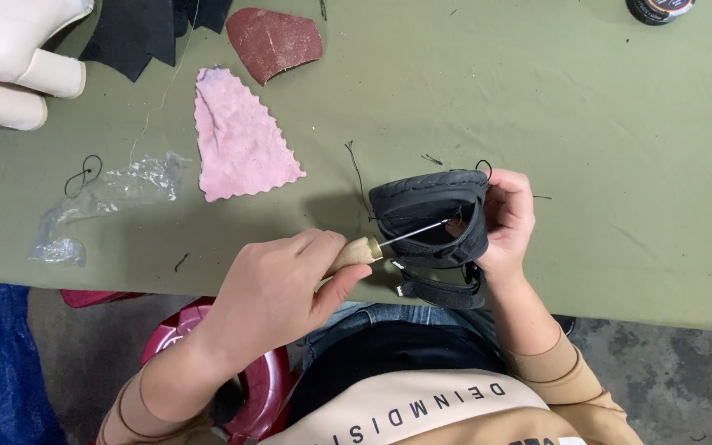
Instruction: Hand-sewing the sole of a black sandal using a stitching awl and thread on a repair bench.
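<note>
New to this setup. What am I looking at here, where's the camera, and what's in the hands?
There is no machine: a person works with two bare hands. The single picture comes from a camera worn on the person's head, looking down over a table covered in green cloth.

The left hand grips an awl by its pale wooden handle; its thin metal shaft points into a black sandal with straps, which the right hand holds on edge at the table's near side.

Also on the cloth: a pink rag, a reddish sheet of sandpaper, black fabric pieces, crumpled clear plastic, loose black threads, a cream-coloured shoe at the far left corner and a small round tin at the top edge.
</note>
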